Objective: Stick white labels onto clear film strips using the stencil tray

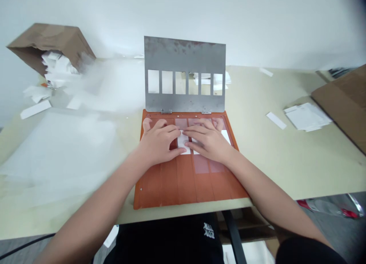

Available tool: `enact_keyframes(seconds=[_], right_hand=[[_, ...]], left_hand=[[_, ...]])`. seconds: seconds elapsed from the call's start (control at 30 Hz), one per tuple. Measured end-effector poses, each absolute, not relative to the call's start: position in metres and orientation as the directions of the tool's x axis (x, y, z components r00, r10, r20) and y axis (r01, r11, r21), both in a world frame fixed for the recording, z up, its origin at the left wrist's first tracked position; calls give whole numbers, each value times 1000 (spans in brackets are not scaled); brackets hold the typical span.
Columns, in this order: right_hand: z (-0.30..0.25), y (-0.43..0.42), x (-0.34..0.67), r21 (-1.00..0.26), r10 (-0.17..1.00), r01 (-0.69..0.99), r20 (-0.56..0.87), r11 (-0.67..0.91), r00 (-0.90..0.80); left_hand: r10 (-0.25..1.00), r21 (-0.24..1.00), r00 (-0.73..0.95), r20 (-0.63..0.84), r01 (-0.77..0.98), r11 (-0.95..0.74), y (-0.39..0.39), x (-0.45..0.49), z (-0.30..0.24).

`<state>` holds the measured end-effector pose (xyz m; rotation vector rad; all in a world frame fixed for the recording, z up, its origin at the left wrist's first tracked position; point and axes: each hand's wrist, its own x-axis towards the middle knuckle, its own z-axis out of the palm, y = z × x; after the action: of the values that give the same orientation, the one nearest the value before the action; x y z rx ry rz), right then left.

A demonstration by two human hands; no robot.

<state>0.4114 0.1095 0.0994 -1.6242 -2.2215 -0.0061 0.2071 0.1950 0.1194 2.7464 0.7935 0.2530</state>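
My left hand (157,141) and my right hand (207,140) lie flat, side by side, on an orange-brown ribbed board (183,184), fingertips nearly meeting. Under and between them show white paper cards (183,142), partly hidden by my fingers. Another white card (225,136) shows past my right hand. A steel plate (184,56) with a row of several rectangular windows stands up from hinges (166,111) on the board's far edge. Neither hand grips anything; both press flat on the cards and board.
A tipped cardboard box (51,45) spills white paper pieces at the far left. A translucent plastic sheet (57,153) lies on the pale table (286,168) left of the board. A stack of white cards (307,116) and a cardboard sheet (343,104) lie right.
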Motion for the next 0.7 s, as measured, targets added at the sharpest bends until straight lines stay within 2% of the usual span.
enact_keyframes(seconds=[0.7], right_hand=[[103, 113, 405, -204, 929, 933, 289, 297, -233]], left_hand=[[568, 280, 812, 133, 520, -807, 188, 205, 114]])
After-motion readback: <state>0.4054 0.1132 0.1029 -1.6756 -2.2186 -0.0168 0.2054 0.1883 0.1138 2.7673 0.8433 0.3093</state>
